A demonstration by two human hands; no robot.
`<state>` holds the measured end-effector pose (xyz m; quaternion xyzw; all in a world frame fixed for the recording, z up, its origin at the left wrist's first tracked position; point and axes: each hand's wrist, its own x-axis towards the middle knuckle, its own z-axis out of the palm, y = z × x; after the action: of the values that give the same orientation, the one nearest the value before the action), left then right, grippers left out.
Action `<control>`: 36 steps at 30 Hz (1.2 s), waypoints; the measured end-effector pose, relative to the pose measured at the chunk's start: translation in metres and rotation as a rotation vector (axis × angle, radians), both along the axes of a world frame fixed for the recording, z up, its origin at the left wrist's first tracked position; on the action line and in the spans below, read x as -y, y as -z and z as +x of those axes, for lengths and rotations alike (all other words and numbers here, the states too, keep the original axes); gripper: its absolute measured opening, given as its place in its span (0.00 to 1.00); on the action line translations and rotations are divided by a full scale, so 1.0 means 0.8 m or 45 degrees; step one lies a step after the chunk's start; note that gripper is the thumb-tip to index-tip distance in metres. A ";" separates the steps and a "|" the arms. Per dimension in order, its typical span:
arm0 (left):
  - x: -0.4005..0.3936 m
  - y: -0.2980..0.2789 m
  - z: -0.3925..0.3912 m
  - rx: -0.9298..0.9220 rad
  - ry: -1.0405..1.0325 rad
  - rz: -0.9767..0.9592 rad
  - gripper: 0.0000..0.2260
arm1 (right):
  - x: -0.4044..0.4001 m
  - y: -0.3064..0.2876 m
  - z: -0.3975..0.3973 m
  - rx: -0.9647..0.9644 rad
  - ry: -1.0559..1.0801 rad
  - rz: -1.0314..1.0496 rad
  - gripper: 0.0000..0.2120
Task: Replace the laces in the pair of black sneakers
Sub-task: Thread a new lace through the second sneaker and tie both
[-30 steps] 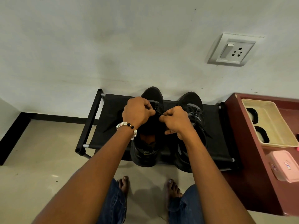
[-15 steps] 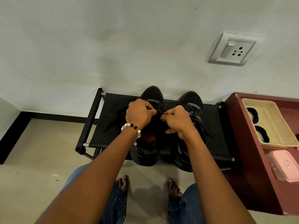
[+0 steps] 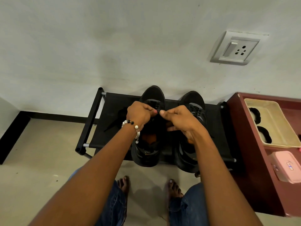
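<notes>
Two black sneakers stand side by side on a low black shoe rack (image 3: 112, 101), toes toward the wall. My left hand (image 3: 140, 114), with a bead bracelet on the wrist, and my right hand (image 3: 178, 119) hover over the left sneaker (image 3: 152, 95). Both hands pinch a black lace (image 3: 157, 110) between thumb and fingers, fingertips almost touching above the eyelets. The right sneaker (image 3: 193, 99) is laced and partly hidden by my right hand. A loose black lace (image 3: 116, 120) lies on the rack, left of the shoes.
A maroon cabinet (image 3: 254, 152) stands right of the rack, carrying a beige tray (image 3: 276, 123) and a pink box (image 3: 286, 167). A wall socket (image 3: 236, 48) is above. My bare feet (image 3: 124, 183) rest on the beige floor in front of the rack.
Both hands have shifted slightly toward the wall along the left sneaker, and the fingertips have drawn closer together on the lace.
</notes>
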<state>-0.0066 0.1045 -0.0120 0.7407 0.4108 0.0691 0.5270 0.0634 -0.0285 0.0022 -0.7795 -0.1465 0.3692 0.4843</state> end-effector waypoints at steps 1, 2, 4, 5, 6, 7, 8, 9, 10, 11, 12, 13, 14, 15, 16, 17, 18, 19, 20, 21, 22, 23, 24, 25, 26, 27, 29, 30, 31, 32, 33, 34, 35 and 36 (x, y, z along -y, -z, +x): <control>0.002 0.000 0.001 -0.009 -0.008 0.033 0.02 | -0.003 0.005 0.000 0.005 0.118 0.038 0.12; 0.004 0.001 0.001 -0.019 -0.008 0.068 0.01 | -0.007 0.010 0.000 0.048 0.229 0.057 0.10; 0.007 0.001 0.000 -0.029 0.002 0.116 0.01 | -0.019 0.020 -0.003 0.200 0.339 0.031 0.06; 0.008 0.000 -0.001 -0.029 0.014 0.131 0.01 | -0.024 0.023 -0.006 0.273 0.354 -0.004 0.05; 0.007 -0.001 -0.002 -0.019 0.035 0.140 0.02 | -0.028 0.023 -0.009 0.327 0.374 -0.036 0.05; 0.004 -0.002 -0.003 -0.003 0.061 0.129 0.03 | -0.031 0.023 -0.011 0.350 0.405 -0.062 0.05; 0.001 -0.005 -0.006 0.020 0.096 0.098 0.04 | -0.033 0.022 -0.012 0.347 0.443 -0.072 0.07; -0.002 -0.009 -0.009 0.041 0.144 0.058 0.06 | -0.033 0.021 -0.013 0.332 0.485 -0.074 0.09; -0.005 -0.013 -0.014 0.053 0.198 0.043 0.09 | -0.033 0.018 -0.013 0.322 0.527 -0.077 0.12; -0.009 -0.015 -0.017 0.046 0.242 0.075 0.12 | -0.033 0.016 -0.013 0.314 0.571 -0.074 0.14; -0.012 -0.016 -0.020 0.013 0.272 0.148 0.17 | -0.032 0.013 -0.012 0.288 0.612 -0.056 0.15; -0.016 -0.016 -0.024 -0.046 0.291 0.233 0.21 | -0.030 0.010 -0.011 0.234 0.659 -0.003 0.14; -0.017 -0.017 -0.028 -0.124 0.306 0.303 0.25 | -0.028 0.005 -0.010 0.154 0.705 0.080 0.14; -0.017 -0.017 -0.031 -0.203 0.316 0.339 0.28 | -0.026 -0.001 -0.010 0.070 0.756 0.176 0.13; -0.017 -0.016 -0.034 -0.271 0.320 0.340 0.31 | -0.023 -0.008 -0.008 0.020 0.801 0.259 0.12; -0.016 -0.015 -0.037 -0.323 0.316 0.314 0.33 | -0.020 -0.012 -0.006 -0.001 0.841 0.334 0.11; -0.014 -0.015 -0.038 -0.360 0.301 0.282 0.35 | -0.016 -0.019 -0.003 -0.025 0.884 0.431 0.11; -0.011 -0.014 -0.040 -0.386 0.281 0.259 0.36 | -0.011 -0.026 0.000 -0.067 0.931 0.569 0.11; -0.007 -0.014 -0.040 -0.408 0.256 0.256 0.37 | -0.006 -0.033 0.003 -0.128 0.979 0.758 0.11; -0.003 -0.015 -0.040 -0.429 0.222 0.272 0.37 | -0.001 -0.041 0.007 -0.181 1.019 0.981 0.11; 0.002 -0.015 -0.039 -0.444 0.187 0.301 0.37 | 0.005 -0.047 0.011 -0.202 1.044 1.174 0.10; 0.005 -0.015 -0.038 -0.449 0.157 0.322 0.37 | 0.009 -0.050 0.016 -0.184 1.040 1.300 0.10; 0.008 -0.015 -0.037 -0.444 0.134 0.324 0.38 | 0.012 -0.053 0.018 -0.132 1.006 1.336 0.10; 0.009 -0.015 -0.036 -0.436 0.115 0.301 0.39 | 0.013 -0.050 0.019 -0.055 0.938 1.293 0.10; 0.010 -0.013 -0.035 -0.429 0.093 0.257 0.42 | 0.014 -0.047 0.017 0.059 0.835 1.176 0.10; 0.009 -0.011 -0.034 -0.430 0.069 0.200 0.44 | 0.014 -0.042 0.015 0.235 0.705 0.978 0.09; 0.006 -0.005 -0.032 -0.421 0.018 0.064 0.49 | 0.011 -0.023 0.018 0.713 0.320 0.391 0.04; 0.004 -0.002 -0.031 -0.398 -0.001 -0.007 0.51 | 0.008 -0.014 0.018 0.890 0.062 0.056 0.03; 0.003 -0.001 -0.031 -0.375 -0.014 -0.064 0.52 | 0.005 -0.004 0.017 1.021 -0.173 -0.233 0.08; 0.003 0.000 -0.031 -0.361 -0.023 -0.094 0.53 | 0.002 0.003 0.018 1.091 -0.340 -0.429 0.10; 0.003 0.000 -0.032 -0.360 -0.031 -0.105 0.54 | -0.001 0.004 0.016 1.102 -0.379 -0.478 0.10; 0.003 0.000 -0.031 -0.362 -0.033 -0.106 0.54 | -0.002 0.000 0.013 1.064 -0.326 -0.431 0.08; 0.003 0.000 -0.031 -0.363 -0.034 -0.106 0.55 | 0.000 -0.003 0.014 1.000 -0.205 -0.334 0.07; 0.003 0.000 -0.031 -0.360 -0.034 -0.113 0.55 | 0.003 -0.008 0.014 0.936 -0.039 -0.209 0.07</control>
<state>-0.0312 0.1024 -0.0124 0.7135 0.4934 -0.0471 0.4952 0.0749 -0.0313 0.0088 -0.8939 -0.2923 0.0825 0.3298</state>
